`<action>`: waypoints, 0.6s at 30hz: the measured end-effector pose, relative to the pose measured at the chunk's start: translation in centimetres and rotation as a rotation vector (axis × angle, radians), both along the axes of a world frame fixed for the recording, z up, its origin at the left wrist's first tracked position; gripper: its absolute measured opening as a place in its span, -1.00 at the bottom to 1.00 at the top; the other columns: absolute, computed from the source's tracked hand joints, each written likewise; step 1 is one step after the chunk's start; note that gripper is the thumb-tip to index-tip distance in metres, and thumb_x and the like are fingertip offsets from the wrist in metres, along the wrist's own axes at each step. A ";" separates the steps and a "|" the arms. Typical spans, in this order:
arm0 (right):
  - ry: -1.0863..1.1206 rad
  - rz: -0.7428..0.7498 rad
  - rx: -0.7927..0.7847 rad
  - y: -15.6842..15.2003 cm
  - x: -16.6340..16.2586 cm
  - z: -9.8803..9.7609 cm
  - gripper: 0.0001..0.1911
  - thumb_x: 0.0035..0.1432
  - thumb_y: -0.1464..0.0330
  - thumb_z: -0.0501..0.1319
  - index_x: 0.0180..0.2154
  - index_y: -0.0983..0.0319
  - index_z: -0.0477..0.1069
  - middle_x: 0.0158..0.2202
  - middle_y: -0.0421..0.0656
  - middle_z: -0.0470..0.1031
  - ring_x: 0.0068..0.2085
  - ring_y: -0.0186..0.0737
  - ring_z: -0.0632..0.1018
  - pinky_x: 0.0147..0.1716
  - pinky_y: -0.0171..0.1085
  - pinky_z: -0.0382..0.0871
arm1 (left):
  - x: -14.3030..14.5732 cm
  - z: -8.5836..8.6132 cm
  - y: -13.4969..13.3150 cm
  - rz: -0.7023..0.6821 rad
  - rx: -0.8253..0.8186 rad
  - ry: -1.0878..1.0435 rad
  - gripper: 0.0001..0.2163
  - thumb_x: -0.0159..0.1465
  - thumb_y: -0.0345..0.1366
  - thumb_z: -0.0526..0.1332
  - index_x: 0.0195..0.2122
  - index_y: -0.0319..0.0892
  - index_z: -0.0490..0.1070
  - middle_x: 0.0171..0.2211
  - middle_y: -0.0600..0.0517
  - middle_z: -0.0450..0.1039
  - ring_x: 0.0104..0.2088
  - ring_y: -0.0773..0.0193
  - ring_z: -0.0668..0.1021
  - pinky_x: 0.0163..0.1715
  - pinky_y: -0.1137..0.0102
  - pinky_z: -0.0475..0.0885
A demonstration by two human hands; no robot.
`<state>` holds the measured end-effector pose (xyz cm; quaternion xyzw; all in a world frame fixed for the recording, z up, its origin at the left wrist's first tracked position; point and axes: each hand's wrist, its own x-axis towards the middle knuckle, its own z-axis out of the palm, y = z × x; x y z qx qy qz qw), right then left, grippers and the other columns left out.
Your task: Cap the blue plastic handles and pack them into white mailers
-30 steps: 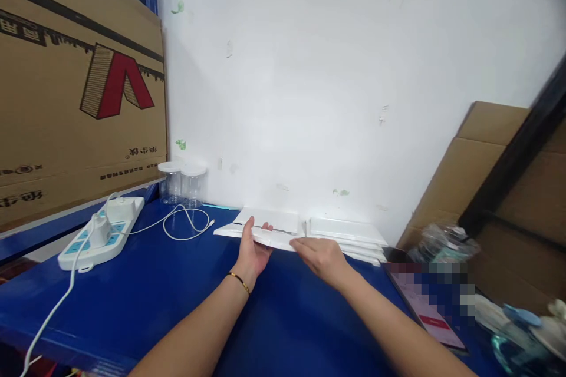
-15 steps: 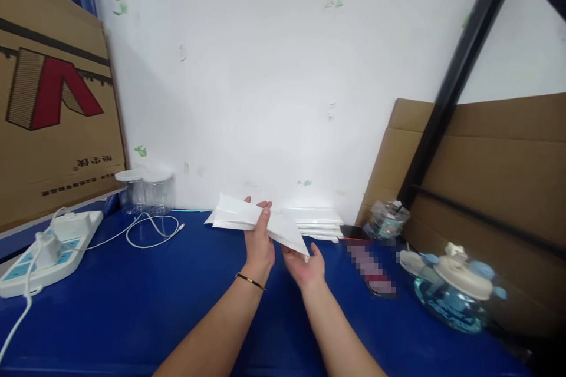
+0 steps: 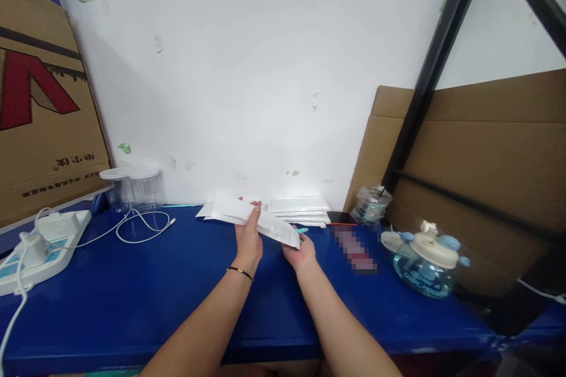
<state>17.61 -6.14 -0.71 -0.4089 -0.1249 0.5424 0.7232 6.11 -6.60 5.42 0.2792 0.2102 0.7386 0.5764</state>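
A flat white folded packet (image 3: 276, 227) with a crinkled, glossy right end is held tilted above the blue table. My left hand (image 3: 250, 241) grips it near the middle, thumb on top and fingers behind. At its lower right end is my right hand (image 3: 301, 251), fingers curled under the edge. A small light-blue object (image 3: 302, 230) sticks out by the right thumb; most of it is hidden, so its kind is unclear. Behind the hands, a stack of similar white packets (image 3: 300, 210) lies against the wall. Another white packet (image 3: 204, 210) shows behind the left end.
Left on the blue table (image 3: 145, 300) are a power strip (image 3: 66, 247), a white cable (image 3: 141, 240) and two lidded clear jars (image 3: 145, 188). To the right are a phone (image 3: 342, 218), a blurred-out patch, a wrapped cup (image 3: 372, 206) and a transparent jug (image 3: 424, 271). Cardboard (image 3: 486, 171) stands behind.
The view has shifted, showing the table's front edge. The packet's right end has turned and narrowed. A light-blue object now shows at my right hand, whose fingers have closed more.
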 end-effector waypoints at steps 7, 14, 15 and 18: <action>0.102 0.081 -0.068 -2.3 0.0 -0.2 -0.68 0.21 0.32 -0.25 -0.28 0.24 0.23 -0.32 -0.05 0.45 -0.11 -0.14 0.52 -0.12 0.00 0.39 | -1.8 -2.0 1.7 0.120 -0.098 -0.016 -0.69 0.06 -0.42 0.29 -0.17 -0.03 0.32 -0.22 0.15 0.42 -0.15 0.36 0.51 -0.07 0.45 0.40; 0.334 0.176 -0.074 -4.9 -0.4 1.3 -0.59 0.12 0.25 -0.15 -0.09 0.36 0.18 -0.12 0.14 0.39 -0.02 -0.06 0.47 -0.11 -0.03 0.38 | -3.9 0.5 2.7 0.142 0.007 0.088 -0.67 0.02 -0.38 0.32 -0.18 -0.06 0.33 -0.16 0.10 0.42 -0.07 0.31 0.47 0.02 0.38 0.34; 0.335 0.185 -0.055 -5.2 -0.4 1.4 -0.58 0.11 0.25 -0.15 -0.08 0.36 0.17 -0.10 0.14 0.39 -0.02 -0.05 0.46 -0.11 0.00 0.38 | -4.1 0.7 2.9 0.143 0.018 0.107 -0.66 0.01 -0.38 0.33 -0.18 -0.07 0.33 -0.15 0.08 0.42 -0.06 0.29 0.46 0.03 0.37 0.32; 0.314 0.218 -0.006 -5.8 -0.5 1.6 -0.56 0.09 0.26 -0.14 -0.05 0.35 0.16 -0.08 0.14 0.38 -0.01 -0.03 0.45 -0.11 0.08 0.36 | -4.8 1.1 3.5 0.145 0.046 0.166 -0.61 -0.04 -0.36 0.35 -0.16 -0.10 0.32 -0.16 0.05 0.42 -0.07 0.28 0.46 0.03 0.33 0.31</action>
